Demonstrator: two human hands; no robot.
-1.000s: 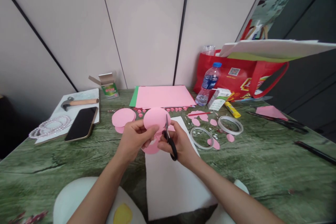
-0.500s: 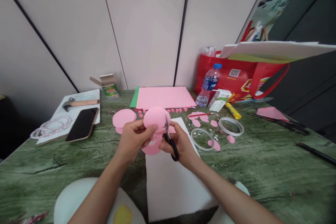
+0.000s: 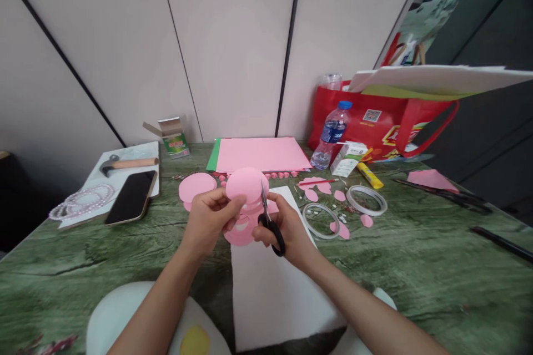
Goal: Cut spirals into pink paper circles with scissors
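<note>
A pink paper circle is pinched between the thumb and fingers of my left hand, raised above the table. My right hand grips a pair of black-handled scissors, with the blades pointing up at the circle's right edge. Whether the blades are cutting into the paper I cannot tell. Below the hands lie more pink paper pieces and a white sheet. To the left of my left hand rests a stack of pink circles.
At the left are a phone, a hammer and bead strings. Pink and green sheets lie at the back. On the right stand a bottle, a red bag and tape rolls, among paper scraps.
The pink circle has tilted and shifted slightly left in my left hand. The scissors have turned a little with my right hand. Everything else stays in place.
</note>
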